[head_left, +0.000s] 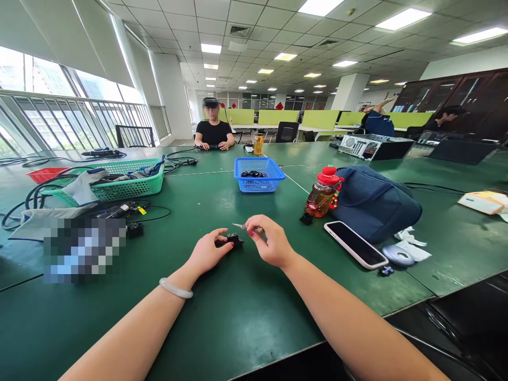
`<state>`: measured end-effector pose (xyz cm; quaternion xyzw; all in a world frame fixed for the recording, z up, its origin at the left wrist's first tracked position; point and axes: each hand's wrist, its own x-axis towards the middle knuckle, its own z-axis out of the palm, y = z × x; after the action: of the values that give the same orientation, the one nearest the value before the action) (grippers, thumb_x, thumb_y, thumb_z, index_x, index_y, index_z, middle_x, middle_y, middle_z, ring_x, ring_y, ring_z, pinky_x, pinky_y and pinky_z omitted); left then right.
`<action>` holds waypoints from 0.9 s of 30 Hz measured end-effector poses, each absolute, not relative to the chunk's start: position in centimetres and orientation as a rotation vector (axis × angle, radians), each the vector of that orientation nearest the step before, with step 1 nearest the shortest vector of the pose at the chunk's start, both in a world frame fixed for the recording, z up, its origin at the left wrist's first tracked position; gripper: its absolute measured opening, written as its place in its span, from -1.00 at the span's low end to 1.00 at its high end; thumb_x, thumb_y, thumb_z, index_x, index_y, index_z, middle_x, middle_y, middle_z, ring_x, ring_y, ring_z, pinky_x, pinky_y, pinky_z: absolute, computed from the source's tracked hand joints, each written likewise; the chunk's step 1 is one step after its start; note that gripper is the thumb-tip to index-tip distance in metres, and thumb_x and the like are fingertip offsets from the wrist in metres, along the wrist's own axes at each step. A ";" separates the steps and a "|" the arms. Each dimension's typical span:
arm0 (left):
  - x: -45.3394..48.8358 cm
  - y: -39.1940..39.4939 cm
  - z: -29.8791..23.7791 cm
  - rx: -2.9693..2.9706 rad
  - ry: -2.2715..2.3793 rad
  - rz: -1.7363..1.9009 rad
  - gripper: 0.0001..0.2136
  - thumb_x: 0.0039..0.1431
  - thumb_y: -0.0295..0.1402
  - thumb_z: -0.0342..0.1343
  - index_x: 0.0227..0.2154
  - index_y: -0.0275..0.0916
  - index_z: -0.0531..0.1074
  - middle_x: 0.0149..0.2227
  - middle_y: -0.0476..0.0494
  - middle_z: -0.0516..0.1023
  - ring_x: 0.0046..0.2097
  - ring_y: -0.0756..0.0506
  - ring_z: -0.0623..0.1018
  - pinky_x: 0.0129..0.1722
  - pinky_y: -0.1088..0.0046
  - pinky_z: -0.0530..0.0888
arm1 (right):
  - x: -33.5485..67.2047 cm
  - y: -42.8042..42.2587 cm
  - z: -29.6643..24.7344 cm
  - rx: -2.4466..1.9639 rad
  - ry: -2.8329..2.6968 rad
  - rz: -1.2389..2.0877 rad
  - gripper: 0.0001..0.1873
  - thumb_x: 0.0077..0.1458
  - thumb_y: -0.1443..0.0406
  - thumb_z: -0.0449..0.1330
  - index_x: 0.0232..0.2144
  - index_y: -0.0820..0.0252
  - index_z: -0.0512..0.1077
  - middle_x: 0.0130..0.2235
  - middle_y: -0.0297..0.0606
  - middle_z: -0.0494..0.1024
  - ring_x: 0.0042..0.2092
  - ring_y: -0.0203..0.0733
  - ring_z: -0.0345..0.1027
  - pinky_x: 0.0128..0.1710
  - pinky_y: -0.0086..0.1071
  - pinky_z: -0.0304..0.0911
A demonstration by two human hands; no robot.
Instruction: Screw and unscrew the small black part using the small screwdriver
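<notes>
My left hand (206, 251), with a pale bangle (175, 288) on its wrist, is closed on a small black block (235, 239) resting on the green table. Small metal bits show on the block's top; its exact kind is unclear. In my right hand (272, 241) is a slim pointed tool (239, 226), pinched between thumb and fingers. It looks like a small screwdriver, with its pale tip pointing left just above the block. Most of its handle is hidden by my fingers. Whether the tip touches the block cannot be made out.
Ahead stands a blue basket (260, 183) with black items inside. A green basket (151, 185) with gloves and cables lies left. To the right are a red-lidded bottle (319, 196), a navy bag (377, 203) and a phone (355, 244). Another person (214, 132) sits across the table.
</notes>
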<state>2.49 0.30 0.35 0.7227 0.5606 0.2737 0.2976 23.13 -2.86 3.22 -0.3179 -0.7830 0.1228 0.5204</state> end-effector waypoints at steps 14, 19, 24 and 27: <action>2.5 0.4 0.2 1.896 1.467 0.733 -0.39 -0.04 -0.14 0.20 0.12 -0.17 0.32 -0.17 -0.09 0.64 -0.05 -0.19 0.58 0.02 0.27 0.42 | 22.9 -2.7 2.9 -0.758 -2.172 0.340 -0.84 0.10 0.46 0.03 -0.38 0.10 0.30 -0.24 -0.23 0.48 -0.19 -0.22 0.35 -0.12 -0.33 0.32; 2.4 0.3 0.1 1.913 1.492 0.727 -0.34 -0.04 -0.13 0.20 0.16 -0.20 0.27 -0.15 -0.13 0.63 -0.04 -0.19 0.56 0.04 0.24 0.40 | 23.0 -2.6 2.7 -0.795 -1.996 0.358 -0.88 0.15 0.42 0.04 -0.34 0.11 0.32 -0.24 -0.23 0.49 -0.21 -0.23 0.37 -0.16 -0.35 0.32; 1.9 -0.1 0.2 1.962 1.426 0.751 -0.27 -0.09 -0.20 0.25 0.20 -0.17 0.23 -0.16 -0.11 0.62 -0.07 -0.17 0.57 0.06 0.24 0.40 | 23.4 -2.5 3.0 -0.885 -1.865 0.353 -0.91 0.18 0.35 0.04 -0.34 0.13 0.34 -0.28 -0.25 0.49 -0.29 -0.25 0.35 -0.21 -0.36 0.31; 1.3 -0.2 0.3 1.952 1.350 0.779 -0.26 -0.07 -0.18 0.24 0.22 -0.17 0.19 -0.19 -0.10 0.61 -0.13 -0.14 0.58 0.04 0.23 0.42 | 23.6 -2.2 2.9 -0.938 -1.842 0.340 -0.91 0.16 0.35 0.05 -0.35 0.14 0.35 -0.32 -0.26 0.49 -0.32 -0.25 0.33 -0.22 -0.37 0.29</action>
<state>1.27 -0.25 0.31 0.7412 0.5127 0.2959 0.3164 23.60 -2.17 2.90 -0.3878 -0.7617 0.1407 0.4996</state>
